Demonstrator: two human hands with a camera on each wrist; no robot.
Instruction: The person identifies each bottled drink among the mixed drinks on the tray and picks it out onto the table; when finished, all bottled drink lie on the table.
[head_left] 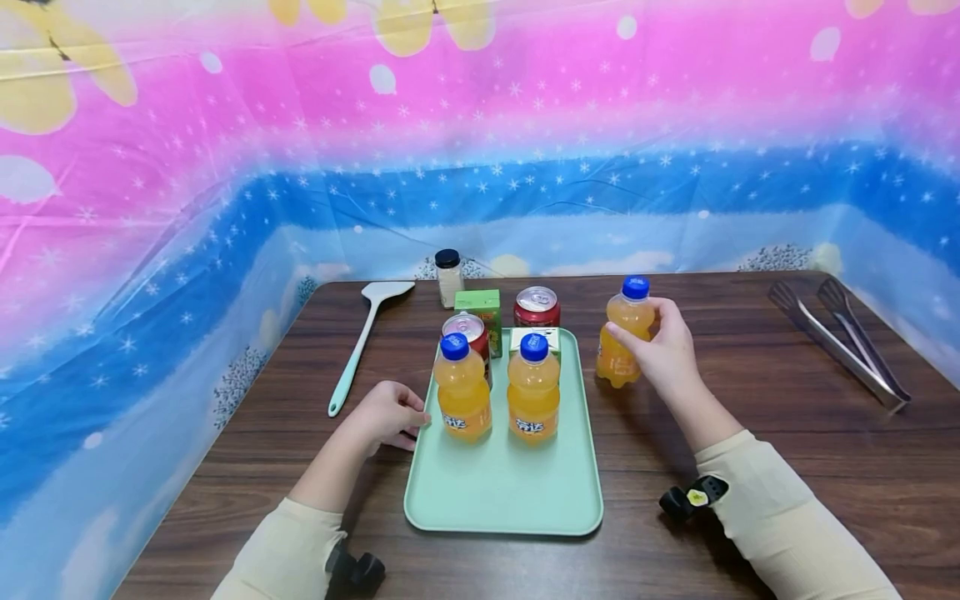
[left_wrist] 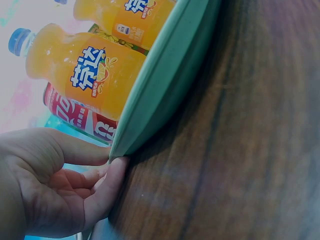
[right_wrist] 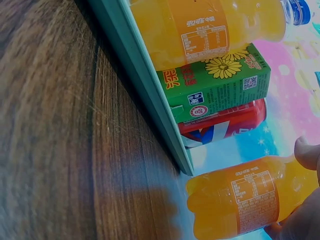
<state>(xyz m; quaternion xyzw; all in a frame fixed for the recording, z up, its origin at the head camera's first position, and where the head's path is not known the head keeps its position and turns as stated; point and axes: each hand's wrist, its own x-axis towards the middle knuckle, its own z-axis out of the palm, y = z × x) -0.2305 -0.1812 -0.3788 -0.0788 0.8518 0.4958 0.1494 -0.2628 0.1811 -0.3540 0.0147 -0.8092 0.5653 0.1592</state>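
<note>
My left hand (head_left: 390, 417) pinches the left rim of the green tray (head_left: 502, 508); the left wrist view shows thumb and finger on the rim (left_wrist: 145, 100). My right hand (head_left: 667, 350) grips an orange drink bottle (head_left: 618, 342) with a blue cap, upright to the right of the tray; in the right wrist view the bottle (right_wrist: 240, 197) is beside the tray's edge. Two more such bottles (head_left: 463, 400) (head_left: 533, 400) stand on the tray. Behind them are red cans (head_left: 537, 307) (head_left: 468, 327) and green cartons (head_left: 480, 312) (head_left: 535, 337).
A spatula (head_left: 363, 346) with a pale green handle lies left of the tray. Behind the tray stands a black-capped jar (head_left: 449, 279). Metal tongs (head_left: 847, 342) lie at the far right of the wooden table (head_left: 787, 442). Patterned cloth (head_left: 480, 183) surrounds the table's back and sides.
</note>
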